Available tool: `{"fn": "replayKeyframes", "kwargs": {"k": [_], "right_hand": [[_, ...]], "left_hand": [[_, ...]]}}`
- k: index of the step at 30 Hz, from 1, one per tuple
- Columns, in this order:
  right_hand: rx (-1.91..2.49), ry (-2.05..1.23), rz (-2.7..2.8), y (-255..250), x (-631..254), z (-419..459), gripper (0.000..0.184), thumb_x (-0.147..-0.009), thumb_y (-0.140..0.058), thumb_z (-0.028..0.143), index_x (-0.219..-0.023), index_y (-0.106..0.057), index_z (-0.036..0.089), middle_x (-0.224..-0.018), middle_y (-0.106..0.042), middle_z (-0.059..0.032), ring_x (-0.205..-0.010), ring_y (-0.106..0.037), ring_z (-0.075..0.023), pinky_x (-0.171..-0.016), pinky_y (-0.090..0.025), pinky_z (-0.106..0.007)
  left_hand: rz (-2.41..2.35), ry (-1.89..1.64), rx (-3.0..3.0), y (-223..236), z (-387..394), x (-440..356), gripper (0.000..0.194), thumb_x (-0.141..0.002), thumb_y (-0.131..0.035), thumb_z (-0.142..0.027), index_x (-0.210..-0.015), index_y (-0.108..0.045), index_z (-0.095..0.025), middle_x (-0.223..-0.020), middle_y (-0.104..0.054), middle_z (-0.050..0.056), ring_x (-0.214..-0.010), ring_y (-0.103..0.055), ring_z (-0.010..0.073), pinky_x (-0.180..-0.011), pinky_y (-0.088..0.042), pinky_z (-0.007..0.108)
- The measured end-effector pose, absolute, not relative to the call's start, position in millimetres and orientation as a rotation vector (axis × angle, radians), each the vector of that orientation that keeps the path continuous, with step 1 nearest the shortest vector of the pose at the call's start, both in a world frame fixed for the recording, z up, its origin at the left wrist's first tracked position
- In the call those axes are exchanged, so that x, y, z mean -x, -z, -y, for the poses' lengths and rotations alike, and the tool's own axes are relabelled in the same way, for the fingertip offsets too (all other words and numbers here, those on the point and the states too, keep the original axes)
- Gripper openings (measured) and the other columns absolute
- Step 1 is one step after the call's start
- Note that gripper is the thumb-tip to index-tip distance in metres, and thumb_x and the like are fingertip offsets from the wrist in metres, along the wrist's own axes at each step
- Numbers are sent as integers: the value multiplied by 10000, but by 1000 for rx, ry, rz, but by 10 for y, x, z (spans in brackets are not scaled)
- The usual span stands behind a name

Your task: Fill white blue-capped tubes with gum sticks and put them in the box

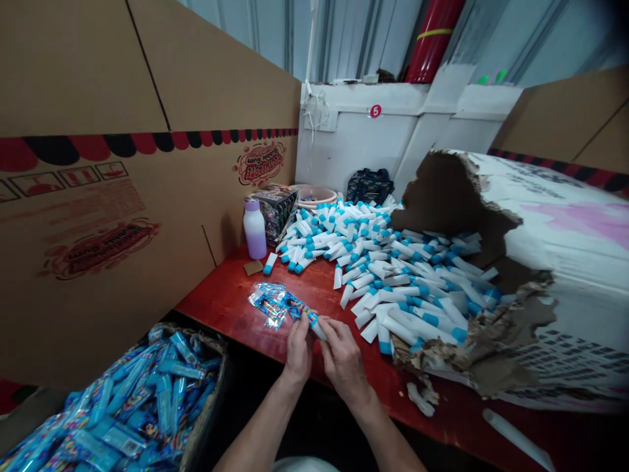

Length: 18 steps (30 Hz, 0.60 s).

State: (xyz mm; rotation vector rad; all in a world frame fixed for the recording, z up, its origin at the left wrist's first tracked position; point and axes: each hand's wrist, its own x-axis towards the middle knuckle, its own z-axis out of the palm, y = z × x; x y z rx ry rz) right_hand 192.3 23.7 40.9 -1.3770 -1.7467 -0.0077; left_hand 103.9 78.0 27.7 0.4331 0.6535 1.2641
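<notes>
Over the front edge of the red table, my left hand pinches a shiny blue printed wrapper. Close beside it, my right hand has its fingers closed on a white tube, whose pale end shows at the near end of the wrapper. How far the tube sits inside is hidden by my fingers. Several more flat wrappers lie just beyond my left hand. To the right spreads a big heap of white tubes with blue caps.
A torn white carton lies on its side at right, tubes spilling from it. Wrapped tubes fill an open box at lower left. Behind stand a purple bottle, a pink basin and a dark bag. Tall cardboard walls the left.
</notes>
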Motion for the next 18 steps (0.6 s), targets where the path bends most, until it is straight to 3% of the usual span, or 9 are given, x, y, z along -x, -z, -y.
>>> {"fn": "replayKeyframes", "kwargs": {"k": [14,18], "right_hand": [[1363,-196,1574,-431,-1758,-447,442,-801,-467,70,-1193,-606,221,-1041,-557,-79,-963,-569,-186,-850,-511,-315],[1312,-243,1577,-438,-1744,-480,435,-817,-475,108,-1220,-585,226,-1090,-563,-82,-1024,-568,-186,-889,-495,-312]], "left_hand": [[-671,-1295,-345,-285,-816,-1036,295,-690,-739,-423,-768,-653,-152,-720,-629,-2,-679,-583,116,-664,-460,231],[-667,-1292,-351,-311,-886,-969,325,-699,-726,-440,-822,-679,-143,-772,-661,26,-752,-615,143,-736,-469,248]]}}
